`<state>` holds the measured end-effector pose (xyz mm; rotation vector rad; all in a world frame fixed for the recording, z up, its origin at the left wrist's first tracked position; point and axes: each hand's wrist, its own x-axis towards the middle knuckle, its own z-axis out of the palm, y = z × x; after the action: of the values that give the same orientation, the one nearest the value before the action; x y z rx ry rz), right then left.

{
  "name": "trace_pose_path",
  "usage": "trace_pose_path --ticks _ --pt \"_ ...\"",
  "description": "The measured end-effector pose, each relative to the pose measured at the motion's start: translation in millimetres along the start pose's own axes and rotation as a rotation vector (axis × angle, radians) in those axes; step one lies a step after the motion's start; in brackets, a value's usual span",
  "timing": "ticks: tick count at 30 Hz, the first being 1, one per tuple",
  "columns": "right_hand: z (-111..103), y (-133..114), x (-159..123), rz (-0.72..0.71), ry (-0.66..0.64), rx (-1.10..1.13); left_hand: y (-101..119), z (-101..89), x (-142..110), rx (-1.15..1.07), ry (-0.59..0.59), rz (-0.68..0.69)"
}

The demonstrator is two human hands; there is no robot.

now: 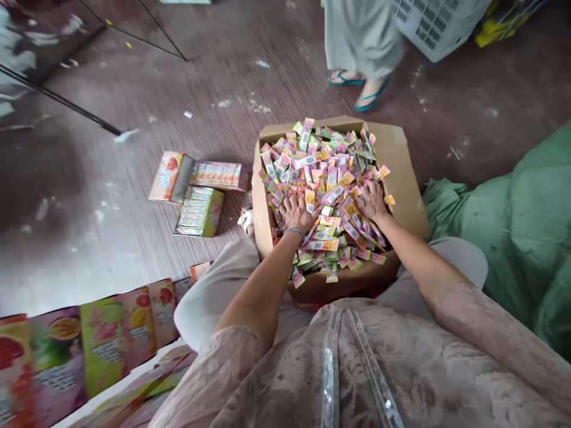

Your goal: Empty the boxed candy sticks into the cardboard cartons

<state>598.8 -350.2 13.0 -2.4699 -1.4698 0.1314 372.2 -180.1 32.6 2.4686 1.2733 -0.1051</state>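
Observation:
A cardboard box (pixel 263 229) between my knees is heaped with small pink, green and yellow sachets (pixel 330 178). My left hand (pixel 298 213), with a bracelet at its wrist, lies on the left part of the heap, fingers apart. One sachet with an orange end rests against its fingers; I see no grip on it. On the right side of the pile, my right hand (pixel 372 201) presses down with fingers spread, some tips partly hidden among sachets. Both hands touch the sachets.
Left of the box, a packed carton (pixel 200 211) and an open-lidded carton (pixel 218 175) lie on the floor. Fruit-printed cartons (pixel 104 339) line the lower left. A green sack (pixel 535 238) bulges at right. A person in sandals (pixel 363 41) stands ahead near a white crate (pixel 439 27).

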Motion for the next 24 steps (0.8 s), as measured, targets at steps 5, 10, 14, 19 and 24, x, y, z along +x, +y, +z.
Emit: trace_pose_path --ticks 5,10,14,19,24 --pt "-52 -5 5 -0.082 -0.065 0.013 -9 -34.4 -19 -0.137 -0.006 0.06" --pt "-92 -28 -45 -0.063 0.059 0.0 -54 -50.4 -90 -0.242 0.205 0.16" --pt "-89 -57 -122 -0.089 0.086 -0.011 -80 -23.7 -150 -0.3 0.267 0.117" --pt "-45 -80 -160 -0.335 -0.093 -0.091 -68 20.0 -172 -0.326 0.28 -0.131" --pt "-16 -69 -148 -0.423 -0.149 -0.092 -54 33.3 -162 -0.358 0.314 -0.185"
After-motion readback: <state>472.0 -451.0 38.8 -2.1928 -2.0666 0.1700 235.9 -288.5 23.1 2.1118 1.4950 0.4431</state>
